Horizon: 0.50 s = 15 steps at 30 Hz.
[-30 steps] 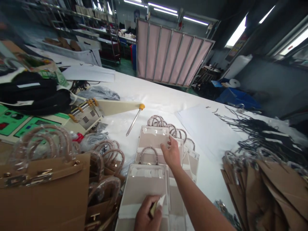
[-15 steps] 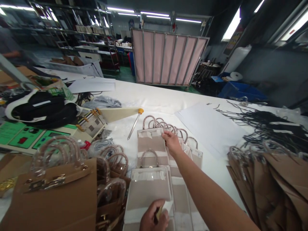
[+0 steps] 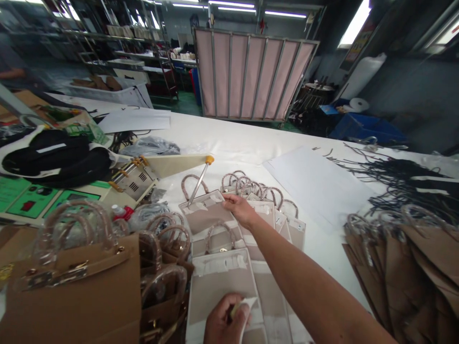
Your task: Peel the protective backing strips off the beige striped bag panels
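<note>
Pinched by its upper right corner, a beige handbag panel with a plastic-wrapped handle is in my right hand. It lies tilted to the left at the back of a row of similar panels. My left hand is closed around a small folded white-and-yellowish piece, perhaps paper or cloth. Beneath that hand is a nearer handbag panel with clear tape along its top and an upright handle. More beige panels overlap to the right, partly behind my right forearm.
Brown handbags with wrapped handles crowd the left; more brown bag pieces stand at right. An awl-like metal tool with a yellow knob lies behind the panels. A green-fronted machine, white sheet and black cords surround them.
My right hand has moved left, shifting and tilting the handbag panel left so its top now meets the metal tool. My left hand stays low, still gripping the folded piece. The view has shifted slightly.
</note>
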Each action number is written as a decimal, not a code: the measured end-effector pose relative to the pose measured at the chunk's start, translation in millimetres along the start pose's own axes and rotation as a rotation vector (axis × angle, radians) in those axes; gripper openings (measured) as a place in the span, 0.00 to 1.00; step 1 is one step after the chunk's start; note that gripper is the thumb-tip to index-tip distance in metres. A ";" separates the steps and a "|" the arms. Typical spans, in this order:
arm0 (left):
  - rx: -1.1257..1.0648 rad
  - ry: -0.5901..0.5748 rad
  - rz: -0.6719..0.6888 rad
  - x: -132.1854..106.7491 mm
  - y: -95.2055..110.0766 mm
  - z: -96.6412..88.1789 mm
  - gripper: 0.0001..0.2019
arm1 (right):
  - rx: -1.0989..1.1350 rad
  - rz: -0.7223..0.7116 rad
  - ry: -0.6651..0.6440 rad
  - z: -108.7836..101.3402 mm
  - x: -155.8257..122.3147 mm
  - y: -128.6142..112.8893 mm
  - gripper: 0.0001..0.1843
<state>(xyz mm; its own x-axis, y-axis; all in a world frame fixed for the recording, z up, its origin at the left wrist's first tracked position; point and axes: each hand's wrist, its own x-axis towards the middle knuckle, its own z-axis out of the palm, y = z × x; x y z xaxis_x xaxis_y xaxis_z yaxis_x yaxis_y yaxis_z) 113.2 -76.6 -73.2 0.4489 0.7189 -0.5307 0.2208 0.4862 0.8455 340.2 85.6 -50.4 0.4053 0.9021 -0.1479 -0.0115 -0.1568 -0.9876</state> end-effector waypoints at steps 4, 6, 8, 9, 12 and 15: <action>-0.043 0.029 -0.002 2.9 -2.9 4.1 0.29 | -0.287 0.003 0.164 0.4 -13.1 5.0 0.20; -0.048 0.020 0.010 5.1 -5.3 4.0 0.29 | -0.351 -0.061 0.298 -9.9 -27.0 8.9 0.24; -0.048 0.005 0.025 7.0 -7.2 3.1 0.29 | -0.516 -0.182 0.452 -32.6 -45.5 15.4 0.25; -0.048 -0.001 0.032 7.7 -7.7 2.6 0.29 | -0.623 -0.230 0.528 -48.0 -54.9 19.5 0.25; -0.052 -0.006 0.048 7.7 -6.7 2.2 0.29 | -0.854 -0.138 0.635 -97.8 -76.5 32.2 0.27; -0.083 -0.022 0.053 5.1 -2.2 3.4 0.28 | -0.861 -0.067 0.557 -130.7 -84.5 38.2 0.25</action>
<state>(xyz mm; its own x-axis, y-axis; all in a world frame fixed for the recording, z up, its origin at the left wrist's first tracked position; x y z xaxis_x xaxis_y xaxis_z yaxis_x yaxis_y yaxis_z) 117.9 -75.7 -77.5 0.4775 0.7341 -0.4829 0.1240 0.4878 0.8641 425.1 -49.2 -68.7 0.7501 0.6394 0.1687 0.5976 -0.5461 -0.5871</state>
